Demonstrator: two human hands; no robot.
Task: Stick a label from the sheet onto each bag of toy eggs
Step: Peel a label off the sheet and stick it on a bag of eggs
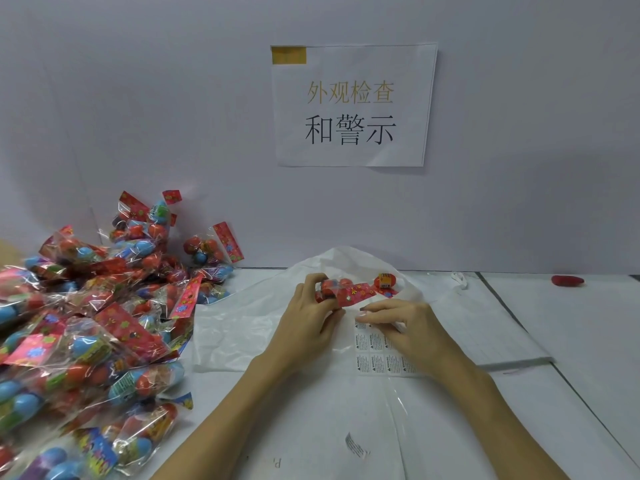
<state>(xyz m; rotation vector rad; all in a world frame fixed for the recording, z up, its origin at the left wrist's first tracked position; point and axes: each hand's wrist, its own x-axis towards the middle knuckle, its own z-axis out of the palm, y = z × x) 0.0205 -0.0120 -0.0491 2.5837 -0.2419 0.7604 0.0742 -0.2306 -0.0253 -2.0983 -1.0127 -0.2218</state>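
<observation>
Gripping one bag of toy eggs [341, 289] in curled fingers, the left hand [311, 317] holds it just above the label sheet [379, 351], where the right hand [403, 327] pinches at a label. A big pile of bags [90, 323] on the tabletop [571, 341] looks unlabelled, so most work likely remains.

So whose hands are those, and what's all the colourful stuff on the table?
They belong to a person wearing a camera on the head, so you look down as they do. The left hand holds a clear bag of red toy eggs with a red flowery top. The right hand rests its fingers on a white sheet of small warning labels. That sheet lies on a crinkly white plastic bag on the white table. On the left is a big pile of egg bags. A paper sign hangs on the wall.
</observation>
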